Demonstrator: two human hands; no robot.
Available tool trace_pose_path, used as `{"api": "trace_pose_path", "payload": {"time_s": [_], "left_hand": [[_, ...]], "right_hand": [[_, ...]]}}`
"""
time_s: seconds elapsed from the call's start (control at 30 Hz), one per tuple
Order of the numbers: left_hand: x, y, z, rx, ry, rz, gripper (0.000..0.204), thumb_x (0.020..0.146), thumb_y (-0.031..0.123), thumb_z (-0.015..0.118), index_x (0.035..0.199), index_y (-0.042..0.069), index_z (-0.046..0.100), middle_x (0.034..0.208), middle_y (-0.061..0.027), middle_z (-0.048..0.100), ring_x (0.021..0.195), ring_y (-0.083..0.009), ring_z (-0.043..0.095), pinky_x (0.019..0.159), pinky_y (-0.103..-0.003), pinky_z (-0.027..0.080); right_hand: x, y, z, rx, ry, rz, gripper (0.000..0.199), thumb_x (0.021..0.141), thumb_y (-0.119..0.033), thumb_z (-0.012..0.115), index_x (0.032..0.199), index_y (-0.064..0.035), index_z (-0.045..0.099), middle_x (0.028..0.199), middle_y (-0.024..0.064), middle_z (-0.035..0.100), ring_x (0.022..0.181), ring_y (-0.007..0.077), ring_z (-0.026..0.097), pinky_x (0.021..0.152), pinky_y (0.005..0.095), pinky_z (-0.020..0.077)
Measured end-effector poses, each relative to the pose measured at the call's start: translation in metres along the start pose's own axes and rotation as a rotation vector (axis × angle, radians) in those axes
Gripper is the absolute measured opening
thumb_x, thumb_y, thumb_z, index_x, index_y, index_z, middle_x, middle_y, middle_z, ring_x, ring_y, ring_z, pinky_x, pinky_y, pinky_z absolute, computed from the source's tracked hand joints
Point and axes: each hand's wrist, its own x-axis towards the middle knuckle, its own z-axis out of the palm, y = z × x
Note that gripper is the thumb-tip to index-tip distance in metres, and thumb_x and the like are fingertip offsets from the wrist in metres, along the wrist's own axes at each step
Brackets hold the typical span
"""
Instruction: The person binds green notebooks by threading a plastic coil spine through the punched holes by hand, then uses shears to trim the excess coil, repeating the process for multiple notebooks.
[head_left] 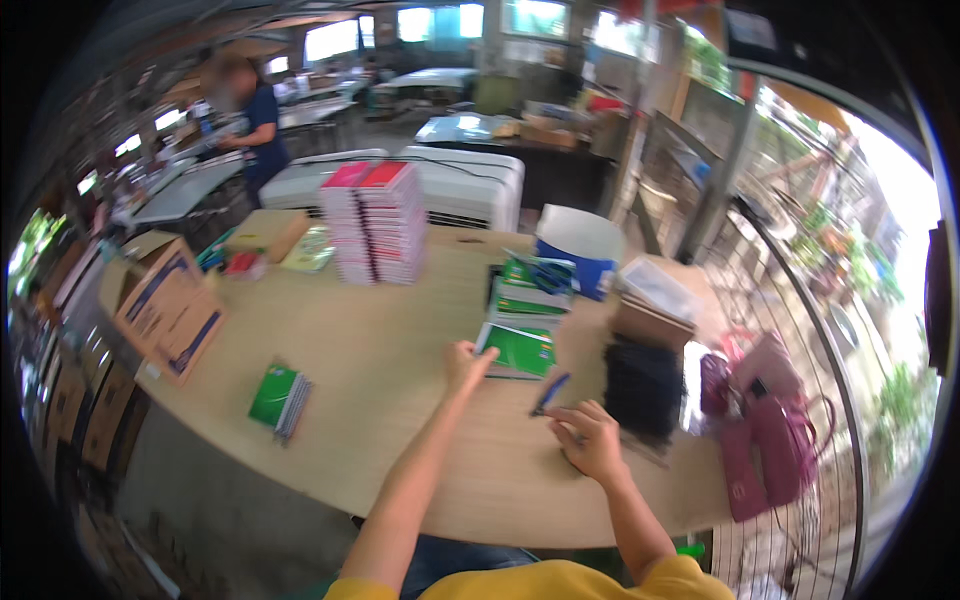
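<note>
Notebook (522, 350) grasped by partly hidden left hand (467, 367); right hand (592, 440): cannot tell grip.

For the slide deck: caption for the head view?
Left hand grips a green notebook; right hand is near a blue-handled tool.

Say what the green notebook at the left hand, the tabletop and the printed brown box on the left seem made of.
Green notebook: probably paper with a card cover, given the flat face and pale edge; blur leaves any coating uncertain.
Tabletop: wood or wood-look laminate, smooth, even tan.
Brown box: likely cardboard, matte, with folded flaps.
</note>
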Motion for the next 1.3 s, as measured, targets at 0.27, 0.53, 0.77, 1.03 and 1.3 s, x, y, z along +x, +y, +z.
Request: {"api": "trace_pose_path", "payload": {"time_s": [0.27,0.53,0.77,1.03,1.3], "left_hand": [[-0.019,0.048,-0.033,0.043,0.201,0.351,0.034,0.080,0.019,0.078,0.106,0.004,0.062,0.090,-0.0169,0.070,0.083,-0.0361,0.068,0.074,-0.047,0.053],[-0.149,0.111,-0.111,0.655,-0.101,0.768,0.052,0.081,0.007,0.076,0.129,0.012,0.057,0.109,-0.0122,0.068,0.091,-0.0315,0.068,0.077,-0.042,0.055],[-0.202,0.002,-0.088,-0.171,0.318,0.309,0.069,0.089,0.001,0.069,0.151,0.014,0.041,0.129,-0.0143,0.058,0.113,-0.0280,0.060,0.086,-0.039,0.054],[-0.193,-0.022,-0.053,0.052,0.459,0.389,0.069,0.090,-0.003,0.066,0.151,0.018,0.043,0.128,-0.0195,0.051,0.106,-0.0347,0.060,0.083,-0.037,0.054],[-0.188,-0.018,-0.046,-0.024,0.273,0.361,0.050,0.087,-0.004,0.067,0.129,0.021,0.062,0.116,-0.0175,0.051,0.109,-0.0364,0.057,0.090,-0.046,0.051]], "right_hand": [[0.021,0.005,0.018,-0.032,0.014,-0.107,0.042,0.073,0.002,0.077,0.115,-0.0049,0.071,0.110,0.0168,0.067,0.098,0.0354,0.062,0.087,0.0422,0.0500],[0.040,-0.033,0.061,0.213,-0.285,0.075,0.050,0.076,0.009,0.071,0.125,0.0050,0.059,0.122,0.0209,0.064,0.115,0.0399,0.062,0.098,0.0443,0.0472],[-0.027,0.047,0.160,1.085,-0.015,0.435,0.025,0.085,0.015,0.062,0.103,-0.0009,0.061,0.098,0.0024,0.064,0.091,0.0129,0.062,0.084,0.0285,0.0488],[-0.037,0.024,0.168,1.004,0.110,0.473,0.025,0.096,-0.011,0.059,0.118,0.0012,0.055,0.103,0.0069,0.059,0.098,0.0173,0.056,0.092,0.0305,0.0436],[-0.036,0.023,0.166,0.848,0.227,0.573,0.030,0.106,-0.030,0.050,0.109,-0.0012,0.059,0.102,0.0079,0.056,0.100,0.0177,0.051,0.094,0.0337,0.0389]]}}
